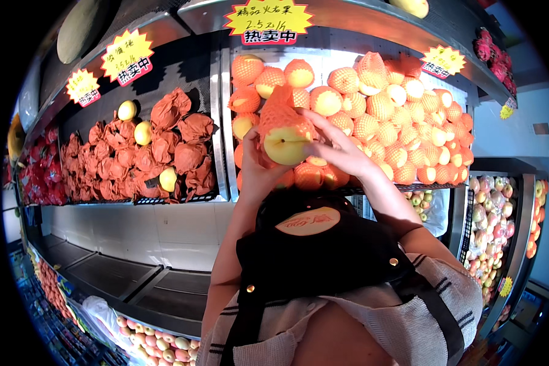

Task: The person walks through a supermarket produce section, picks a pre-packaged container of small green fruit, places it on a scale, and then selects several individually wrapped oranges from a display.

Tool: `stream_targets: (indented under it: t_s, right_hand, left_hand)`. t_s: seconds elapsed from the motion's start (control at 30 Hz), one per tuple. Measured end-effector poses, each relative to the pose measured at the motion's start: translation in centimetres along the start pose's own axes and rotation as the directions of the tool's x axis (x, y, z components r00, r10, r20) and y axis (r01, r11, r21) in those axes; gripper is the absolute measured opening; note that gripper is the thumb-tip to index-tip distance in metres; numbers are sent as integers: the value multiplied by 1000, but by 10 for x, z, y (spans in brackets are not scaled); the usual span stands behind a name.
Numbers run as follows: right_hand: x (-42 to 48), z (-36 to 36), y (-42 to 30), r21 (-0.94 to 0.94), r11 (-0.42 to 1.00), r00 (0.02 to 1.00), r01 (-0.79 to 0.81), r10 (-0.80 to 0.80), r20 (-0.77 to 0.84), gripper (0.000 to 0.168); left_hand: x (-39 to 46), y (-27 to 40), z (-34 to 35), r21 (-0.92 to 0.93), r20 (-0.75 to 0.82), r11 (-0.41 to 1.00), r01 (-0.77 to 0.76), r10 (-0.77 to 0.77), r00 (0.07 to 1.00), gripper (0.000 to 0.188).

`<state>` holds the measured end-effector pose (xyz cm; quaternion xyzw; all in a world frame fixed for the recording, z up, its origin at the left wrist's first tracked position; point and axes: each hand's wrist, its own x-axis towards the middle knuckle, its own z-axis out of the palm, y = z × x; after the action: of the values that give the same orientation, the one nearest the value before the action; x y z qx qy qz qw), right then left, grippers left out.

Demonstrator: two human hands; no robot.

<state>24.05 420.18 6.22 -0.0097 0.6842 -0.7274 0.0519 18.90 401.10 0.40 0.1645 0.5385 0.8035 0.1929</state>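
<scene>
A yellow peach, half covered by an orange foam net sleeve, is held up before my chest. My left hand cups it from the left and below. From the right, my right hand rests against the peach and the sleeve, its lower fingers blurred by motion. The sleeve's gathered end points up, and the peach's stem hollow faces me. Behind my hands rises a bank of similar peaches in foam nets on the lit shelf.
To the left, fruit in reddish-brown paper fills another bay, with a few bare yellow fruits among it. A metal divider separates the bays. Yellow price signs hang from the shelf above. Apples stand at right.
</scene>
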Motion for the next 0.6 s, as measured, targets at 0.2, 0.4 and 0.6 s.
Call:
stream_targets:
  t_s: [0.2,0.4,0.6]
  right_hand:
    - [-3,-2,-13,-93,990,994,107,-107,8,100]
    - [-23,-9,47,77,995,986,-67,77,-145,93]
    - [-44,13,102,100,994,918,-35,71,-390,83]
  left_hand:
    - [10,-11,7,5,-17,999,-54,54,998,83]
    - [-9,-46,3,369,-25,930,5,4,1000,38]
    - [-34,-64,-2,411,57,903,126,-163,985,28]
